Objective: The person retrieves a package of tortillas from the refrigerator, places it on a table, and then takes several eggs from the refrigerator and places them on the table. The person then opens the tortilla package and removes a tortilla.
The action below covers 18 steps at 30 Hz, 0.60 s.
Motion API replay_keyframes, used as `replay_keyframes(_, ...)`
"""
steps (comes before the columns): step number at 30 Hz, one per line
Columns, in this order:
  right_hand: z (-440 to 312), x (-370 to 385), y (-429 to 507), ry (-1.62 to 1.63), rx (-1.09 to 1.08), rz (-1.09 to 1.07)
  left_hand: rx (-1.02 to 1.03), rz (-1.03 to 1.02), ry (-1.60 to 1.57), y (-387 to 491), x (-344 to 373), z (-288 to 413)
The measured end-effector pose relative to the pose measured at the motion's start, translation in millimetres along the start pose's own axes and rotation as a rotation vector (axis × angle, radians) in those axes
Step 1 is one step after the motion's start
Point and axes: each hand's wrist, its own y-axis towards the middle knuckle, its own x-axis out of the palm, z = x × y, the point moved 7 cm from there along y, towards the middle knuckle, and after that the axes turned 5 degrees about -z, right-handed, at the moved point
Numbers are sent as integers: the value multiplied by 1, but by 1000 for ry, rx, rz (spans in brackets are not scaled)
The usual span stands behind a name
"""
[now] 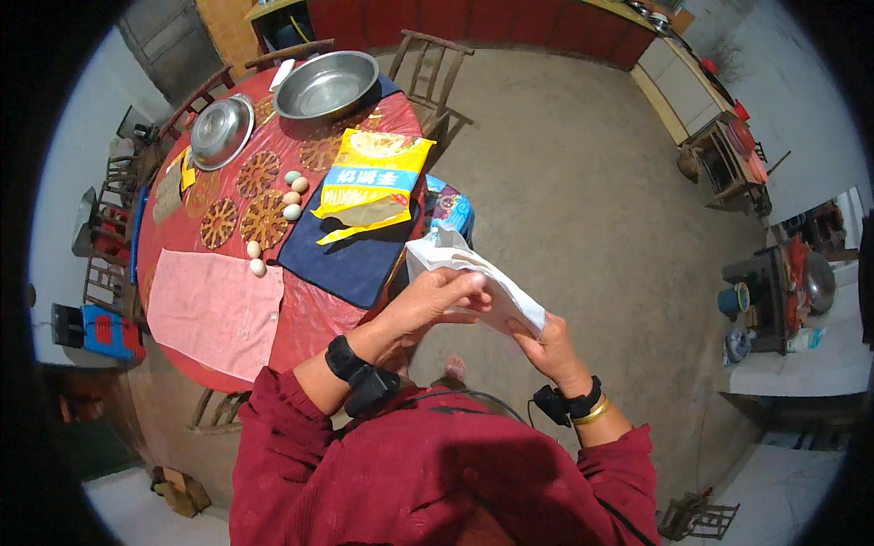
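Note:
I hold a flat white stack in thin plastic film [500, 281], tilted in front of me beyond the table's right edge. My right hand [552, 347] grips its right end, thumb on the near side. At the left end, my left hand [444, 298] has its fingers curled against the film; some fingertips are hidden. Left of the hands, a yellow paratha bag [372, 179] lies torn open on a dark blue cloth [341, 263]. Several eggs [292, 198] rest on the table beside that cloth.
The round table has a red plastic cover [307, 321]. On it are a pink towel [215, 307], a large metal basin [328, 85], an upturned metal bowl [222, 133] and brown openwork mats [258, 174]. A wooden chair [431, 72] stands behind; a blue patterned stool [450, 208] is beside the table.

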Motion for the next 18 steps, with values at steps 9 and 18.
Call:
replay_keyframes(9, 5, 24, 16, 61, 111, 20, 271, 205, 190, -5, -39, 25)
replay_keyframes(18, 28, 49, 27, 551, 380, 0, 361, 290, 763, 3, -112, 46)
